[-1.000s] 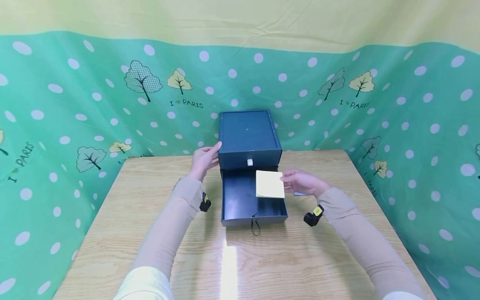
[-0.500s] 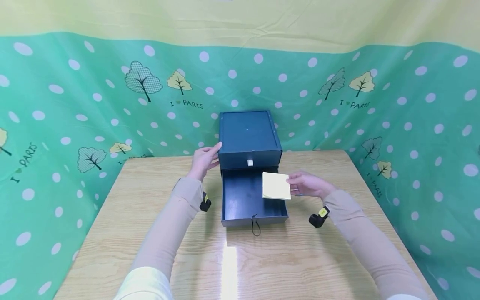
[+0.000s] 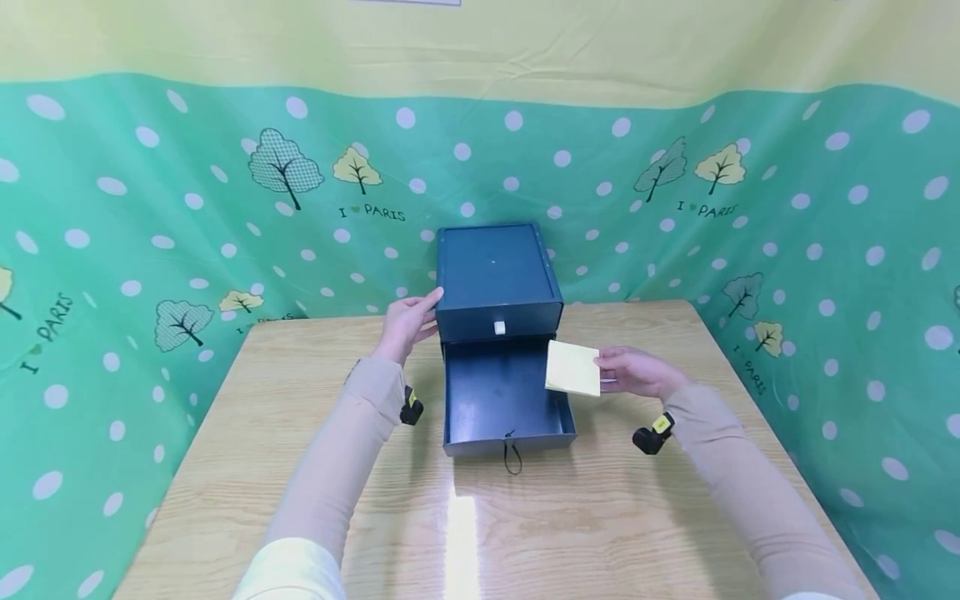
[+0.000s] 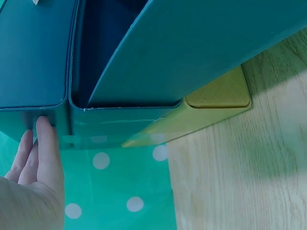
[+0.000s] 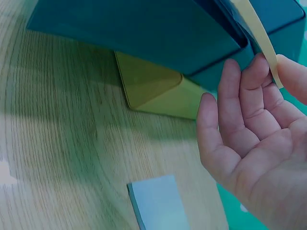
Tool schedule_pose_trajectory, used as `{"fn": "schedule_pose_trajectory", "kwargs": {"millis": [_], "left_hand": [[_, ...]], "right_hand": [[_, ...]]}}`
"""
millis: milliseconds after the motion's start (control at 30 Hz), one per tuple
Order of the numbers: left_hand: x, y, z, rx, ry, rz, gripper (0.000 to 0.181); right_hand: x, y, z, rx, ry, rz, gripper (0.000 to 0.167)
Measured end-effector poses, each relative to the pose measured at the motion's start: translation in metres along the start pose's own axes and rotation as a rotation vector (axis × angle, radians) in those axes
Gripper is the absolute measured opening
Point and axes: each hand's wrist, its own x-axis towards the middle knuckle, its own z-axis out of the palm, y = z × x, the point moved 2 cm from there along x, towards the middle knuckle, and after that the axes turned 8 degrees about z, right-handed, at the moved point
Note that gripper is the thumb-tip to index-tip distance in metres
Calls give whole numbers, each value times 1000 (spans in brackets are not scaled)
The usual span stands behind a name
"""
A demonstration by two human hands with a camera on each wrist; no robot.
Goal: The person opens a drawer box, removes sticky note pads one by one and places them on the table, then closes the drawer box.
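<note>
A blue drawer box [image 3: 492, 267] stands at the table's back, its middle drawer [image 3: 491, 396] pulled out. My left hand [image 3: 405, 323] rests against the box's left side; in the left wrist view its fingers [image 4: 48, 143] are nearly straight on the wall. A pale yellow sticky note pad [image 3: 572, 368] is pinched between the thumb and fingers of my right hand [image 3: 637, 372], above the drawer's right edge. Edge-on, the pad shows as a thin strip in the right wrist view, where the other fingers spread loosely.
Below the right hand a light blue pad [image 5: 160, 201] lies on the wooden table. A yellow lower section [image 4: 220, 91] sits under the pulled-out drawer, which has a black cord loop [image 3: 513, 458] in front. A dotted green curtain [image 3: 300, 250] hangs behind.
My right hand has moved right with the yellow sticky note pad, from over the drawer to its right edge. My left hand has stayed against the box.
</note>
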Motion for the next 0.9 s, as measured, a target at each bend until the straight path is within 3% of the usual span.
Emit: {"fn": "schedule_pose_trajectory", "kwargs": {"millis": [367,600,900], "left_hand": [[1,-2,0,-15,6,8,60],[3,-4,1,-3,10,6,63],[3,-4,0,-1,19,12,63]], "right_hand": [[-7,13,-22,-65,-7,-20,27],[-11,22,-35,-113,39,32,24],[-15,35,-47,-81,31,59,25]]}}
